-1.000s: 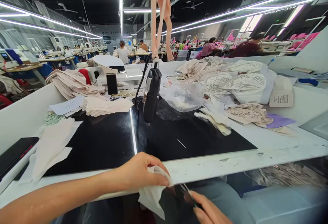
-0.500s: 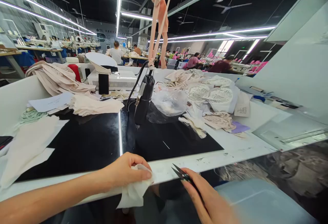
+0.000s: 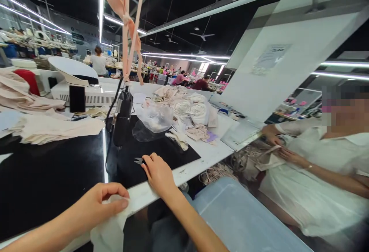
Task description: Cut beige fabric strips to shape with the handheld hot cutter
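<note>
A piece of pale cream fabric [image 3: 108, 231] hangs from my left hand [image 3: 108, 200], pinched between thumb and fingers at the table's front edge. My right hand [image 3: 160, 175] is closed round small dark thread snips [image 3: 138, 160], whose blades point left over the black table mat [image 3: 72, 163]. Most of the snips' handle is hidden in the palm. Behind the right hand, a black handheld tool [image 3: 122, 117] with a cord hangs from peach fabric strips [image 3: 127, 33]. Clear plastic bags [image 3: 157, 117] lie to its right.
Beyond the mat are stacked cream fabric pieces [image 3: 60, 129], a black phone-like slab [image 3: 77, 99] and a heap of beige garment parts [image 3: 187, 106]. A pale blue bin [image 3: 227, 209] stands beside the table. On the right sits a co-worker [image 3: 311, 179] handling fabric.
The view has swung right, bringing the co-worker into sight. My right hand has moved with the snips from below the table edge to over the mat. The left hand keeps the fabric.
</note>
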A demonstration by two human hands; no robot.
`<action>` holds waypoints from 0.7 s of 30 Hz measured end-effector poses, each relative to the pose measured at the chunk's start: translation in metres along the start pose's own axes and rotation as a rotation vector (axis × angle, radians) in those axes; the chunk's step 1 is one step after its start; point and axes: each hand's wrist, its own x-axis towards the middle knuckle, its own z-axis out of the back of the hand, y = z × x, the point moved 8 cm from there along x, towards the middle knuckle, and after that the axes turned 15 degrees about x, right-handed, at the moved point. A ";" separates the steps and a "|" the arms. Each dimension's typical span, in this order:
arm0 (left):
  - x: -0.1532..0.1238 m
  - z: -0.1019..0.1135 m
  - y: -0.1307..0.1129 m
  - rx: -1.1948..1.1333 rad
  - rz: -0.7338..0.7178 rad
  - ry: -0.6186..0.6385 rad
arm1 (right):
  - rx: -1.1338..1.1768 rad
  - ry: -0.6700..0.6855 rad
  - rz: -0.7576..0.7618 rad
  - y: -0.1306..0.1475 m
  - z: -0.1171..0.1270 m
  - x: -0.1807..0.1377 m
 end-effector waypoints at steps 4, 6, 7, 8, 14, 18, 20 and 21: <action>0.001 0.000 0.003 -0.037 0.018 0.003 | 0.123 -0.014 -0.051 0.002 0.011 0.002; 0.000 0.004 -0.004 -0.061 0.007 -0.019 | 0.252 -0.018 -0.077 0.004 0.018 -0.003; -0.002 0.007 -0.008 -0.072 0.001 -0.030 | 0.338 -0.009 -0.091 0.006 0.019 -0.007; -0.003 0.011 -0.013 -0.079 -0.001 -0.040 | 0.436 0.011 -0.106 0.008 0.020 -0.012; -0.006 0.029 -0.031 -0.092 0.004 -0.117 | 1.108 0.293 -0.237 0.042 -0.004 -0.047; -0.005 0.034 -0.030 -0.145 -0.025 -0.152 | 1.341 0.377 -0.358 0.064 -0.023 -0.058; -0.005 0.039 -0.025 -0.124 -0.031 -0.160 | 1.374 0.383 -0.416 0.067 -0.029 -0.061; -0.004 0.044 -0.021 -0.092 -0.021 -0.172 | 1.379 0.390 -0.438 0.067 -0.032 -0.062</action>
